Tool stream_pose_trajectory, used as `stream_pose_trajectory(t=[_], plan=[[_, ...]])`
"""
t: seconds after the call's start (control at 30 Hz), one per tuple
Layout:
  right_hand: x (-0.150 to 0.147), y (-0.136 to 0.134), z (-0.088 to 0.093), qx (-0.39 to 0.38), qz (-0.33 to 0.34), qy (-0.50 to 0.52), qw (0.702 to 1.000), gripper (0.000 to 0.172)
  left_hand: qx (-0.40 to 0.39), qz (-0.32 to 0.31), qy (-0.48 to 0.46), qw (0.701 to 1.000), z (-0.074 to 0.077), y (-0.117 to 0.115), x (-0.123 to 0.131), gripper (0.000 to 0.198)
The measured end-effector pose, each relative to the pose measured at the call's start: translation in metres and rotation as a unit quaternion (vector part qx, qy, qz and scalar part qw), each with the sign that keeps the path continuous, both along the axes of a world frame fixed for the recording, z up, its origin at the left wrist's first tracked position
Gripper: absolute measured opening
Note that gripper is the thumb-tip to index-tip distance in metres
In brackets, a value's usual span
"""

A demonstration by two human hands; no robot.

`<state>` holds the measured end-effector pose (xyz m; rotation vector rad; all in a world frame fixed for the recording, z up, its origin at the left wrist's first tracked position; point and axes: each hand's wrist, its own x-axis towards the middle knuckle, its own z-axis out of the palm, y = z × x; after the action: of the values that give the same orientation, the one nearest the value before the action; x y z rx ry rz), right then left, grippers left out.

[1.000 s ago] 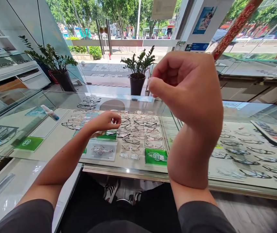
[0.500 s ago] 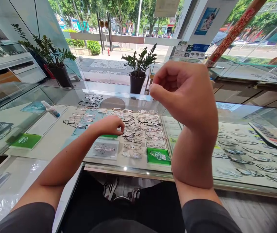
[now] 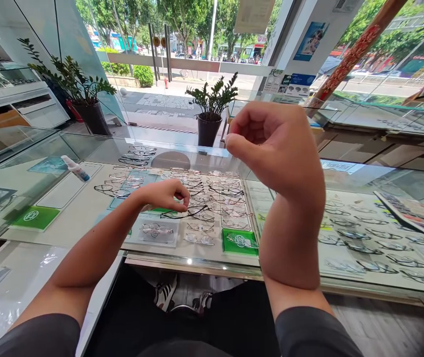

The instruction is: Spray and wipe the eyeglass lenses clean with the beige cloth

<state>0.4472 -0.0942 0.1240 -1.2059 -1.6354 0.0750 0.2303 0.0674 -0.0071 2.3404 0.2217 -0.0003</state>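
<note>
Your left arm reaches forward and inward over the glass counter, forearm slanting up from the lower left, the left hand palm down with its fingers curled under. Its thumb and index finger come close together in a small loop right at the dark-framed glasses; you may have them pinched, but I cannot tell whether they are gripped or only lie behind the fingertips. Your right forearm stands nearly upright, and the wrist bends so that the right hand points leftward, raised close to the camera. Its fingers are curled in and the thumb tip nearly meets the index finger, with nothing visible in the pinch.

The dark-framed glasses are just below your left fingertips, their long axis running left to right, the right end slightly higher in view. Close below them sits a pale tray with glasses in it; to the right is a green pad, and other glasses lie in rows beyond. A spray bottle is well to the left. Your left hand covers part of the rows, and your right arm blocks part of the counter
</note>
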Motion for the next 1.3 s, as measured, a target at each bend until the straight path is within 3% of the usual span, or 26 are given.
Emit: stream_pose_trajectory(t=[0.13, 0.27, 0.43, 0.53, 0.77, 0.97, 1.13, 1.3], plan=[[0.007, 0.001, 0.003, -0.004, 0.049, 0.045, 0.998, 0.018, -0.042, 0.044, -0.192, 0.979, 0.016, -0.001, 0.002, 0.021], [0.015, -0.001, 0.006, 0.004, 0.128, 0.096, 0.987, 0.018, -0.110, 0.147, -0.375, 0.909, 0.050, -0.009, 0.014, 0.029], [0.021, 0.000, 0.005, 0.010, 0.218, 0.130, 0.967, 0.025, -0.107, 0.211, -0.485, 0.842, 0.107, -0.039, 0.027, 0.022], [0.023, 0.001, 0.004, -0.002, 0.225, 0.149, 0.963, 0.025, -0.095, 0.214, -0.518, 0.823, 0.124, -0.059, 0.030, 0.020], [0.023, 0.006, 0.000, -0.007, 0.272, 0.181, 0.945, 0.012, -0.104, 0.209, -0.518, 0.823, 0.116, -0.069, 0.032, 0.024], [0.019, 0.006, 0.000, -0.045, 0.250, 0.180, 0.950, 0.017, -0.101, 0.195, -0.494, 0.841, 0.116, -0.068, 0.030, 0.034], [0.015, 0.007, 0.000, -0.060, 0.230, 0.169, 0.956, 0.024, -0.096, 0.190, -0.493, 0.844, 0.118, -0.069, 0.029, 0.038], [0.013, 0.007, 0.000, -0.063, 0.241, 0.170, 0.954, 0.022, -0.093, 0.193, -0.497, 0.841, 0.118, -0.068, 0.029, 0.035]])
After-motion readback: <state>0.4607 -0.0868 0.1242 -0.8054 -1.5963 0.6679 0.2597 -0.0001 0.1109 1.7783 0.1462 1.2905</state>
